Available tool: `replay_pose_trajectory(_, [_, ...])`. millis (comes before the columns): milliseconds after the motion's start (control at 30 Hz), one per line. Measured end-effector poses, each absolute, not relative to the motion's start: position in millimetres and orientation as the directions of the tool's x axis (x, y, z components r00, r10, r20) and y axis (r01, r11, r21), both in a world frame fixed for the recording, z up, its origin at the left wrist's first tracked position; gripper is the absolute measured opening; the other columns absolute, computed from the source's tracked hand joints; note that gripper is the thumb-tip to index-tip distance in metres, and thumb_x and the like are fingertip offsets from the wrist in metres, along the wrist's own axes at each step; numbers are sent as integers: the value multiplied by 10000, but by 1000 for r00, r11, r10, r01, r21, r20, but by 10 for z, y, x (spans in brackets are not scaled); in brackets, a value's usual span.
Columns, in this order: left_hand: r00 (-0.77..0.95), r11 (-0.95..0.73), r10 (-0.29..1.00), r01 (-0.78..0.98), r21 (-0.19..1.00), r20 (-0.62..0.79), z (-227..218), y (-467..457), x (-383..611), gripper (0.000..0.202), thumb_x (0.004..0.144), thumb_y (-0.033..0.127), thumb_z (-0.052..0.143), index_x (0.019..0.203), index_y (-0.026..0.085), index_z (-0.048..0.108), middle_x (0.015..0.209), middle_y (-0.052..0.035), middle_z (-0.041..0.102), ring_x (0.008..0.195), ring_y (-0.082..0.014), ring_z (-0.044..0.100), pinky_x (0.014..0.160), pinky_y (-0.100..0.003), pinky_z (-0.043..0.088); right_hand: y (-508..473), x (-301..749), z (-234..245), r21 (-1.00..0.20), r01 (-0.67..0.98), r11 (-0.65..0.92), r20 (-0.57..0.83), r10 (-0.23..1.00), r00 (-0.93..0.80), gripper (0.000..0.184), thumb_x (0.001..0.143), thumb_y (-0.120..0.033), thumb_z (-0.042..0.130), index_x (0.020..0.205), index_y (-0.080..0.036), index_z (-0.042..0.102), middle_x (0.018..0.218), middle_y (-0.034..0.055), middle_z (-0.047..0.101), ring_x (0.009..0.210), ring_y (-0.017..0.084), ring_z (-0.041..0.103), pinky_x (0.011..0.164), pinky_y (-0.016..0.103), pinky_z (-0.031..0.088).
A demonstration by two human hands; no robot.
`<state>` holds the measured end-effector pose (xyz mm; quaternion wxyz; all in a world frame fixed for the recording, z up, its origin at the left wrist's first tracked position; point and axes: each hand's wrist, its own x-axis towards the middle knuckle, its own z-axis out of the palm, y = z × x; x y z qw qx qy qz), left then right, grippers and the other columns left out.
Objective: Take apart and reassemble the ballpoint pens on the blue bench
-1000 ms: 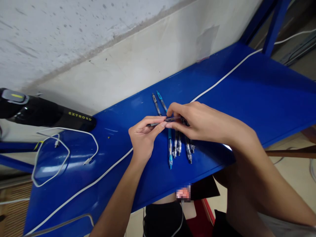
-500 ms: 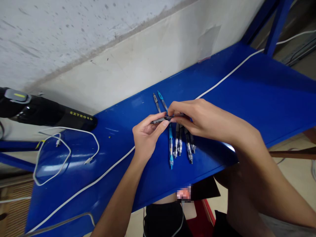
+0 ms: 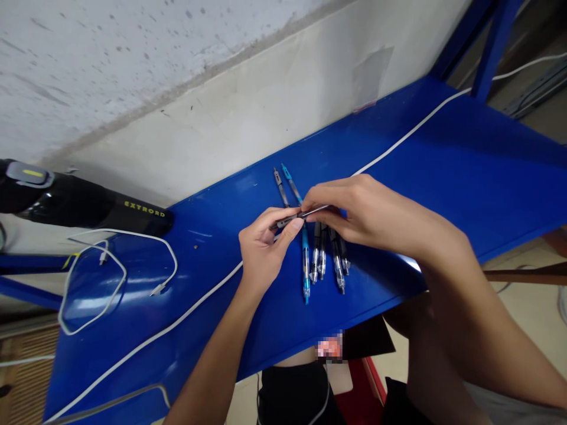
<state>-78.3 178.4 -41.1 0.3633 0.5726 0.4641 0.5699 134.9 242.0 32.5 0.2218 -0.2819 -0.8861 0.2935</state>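
Shifted slightly right since 1 s ago, L hand (image 3: pixel 266 254) and R hand (image 3: pixel 367 215) both pinch 1 slim pen (image 3: pixel 305 215). Head view: L hand's thumb & fingers close on its dark left end, R hand's on its right end, so the pen sits b/w them, long axis near level, rising a bit to the R, neither hand clearly nearer. It's held just above a loose group of pens (image 3: pixel 325 260) on the blue metal counter (image 3: pixel 443 165); a white cable (image 3: pixel 411 127) runs along the counter behind the hands.
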Motion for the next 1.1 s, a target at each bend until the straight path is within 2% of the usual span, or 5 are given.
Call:
replay_pose_trajectory(300, [-47, -330, 936, 227, 916, 349, -383, 1757, -775, 190, 983, 237, 806, 1139, 311, 884, 1051, -42, 835, 942, -188, 768, 834, -336, 631, 2421, 1385, 355, -624, 408, 667, 158, 619, -769, 180, 1070, -227, 619, 975, -178, 764, 718, 11, 666, 619, 153, 540, 654, 320, 320])
replay_pose_trajectory(500, [-20, -393, 910, 284, 875, 415, -369, 1740, -745, 139, 951, 257, 843, 1071, 305, 894, 1029, -44, 815, 944, -204, 766, 859, -352, 621, 2425, 1359, 336, -592, 468, 656, 127, 649, -750, 397, 1124, -290, 539, 769, -181, 681, 584, -24, 532, 543, 124, 418, 637, 327, 270])
replay_pose_trajectory(667, [-118, -347, 914, 268, 899, 388, -381, 1756, -749, 153, 936, 269, 861, 1081, 311, 887, 1057, -37, 824, 975, -200, 770, 869, -339, 636, 2426, 1365, 356, -646, 412, 642, 172, 649, -741, 290, 1125, -358, 578, 964, -188, 750, 770, 25, 699, 664, 160, 577, 670, 306, 350])
replay_pose_trajectory(800, [-176, -302, 928, 153, 941, 327, -418, 1783, -777, 229, 941, 291, 858, 1170, 299, 870, 1080, -42, 840, 963, -195, 784, 879, -349, 653, 2431, 1368, 374, -632, 331, 701, 292, 611, -736, 224, 1109, -288, 588, 1061, -204, 791, 989, 76, 764, 831, 205, 668, 748, 326, 433])
replay_pose_trajectory(1100, [-52, -362, 915, 332, 871, 400, -382, 1737, -787, 183, 998, 289, 790, 1154, 315, 881, 1035, -36, 839, 920, -200, 762, 811, -340, 622, 2425, 1425, 396, -650, 341, 679, 245, 612, -752, 224, 1073, -263, 613, 1022, -200, 822, 825, 46, 758, 716, 190, 657, 703, 328, 409])
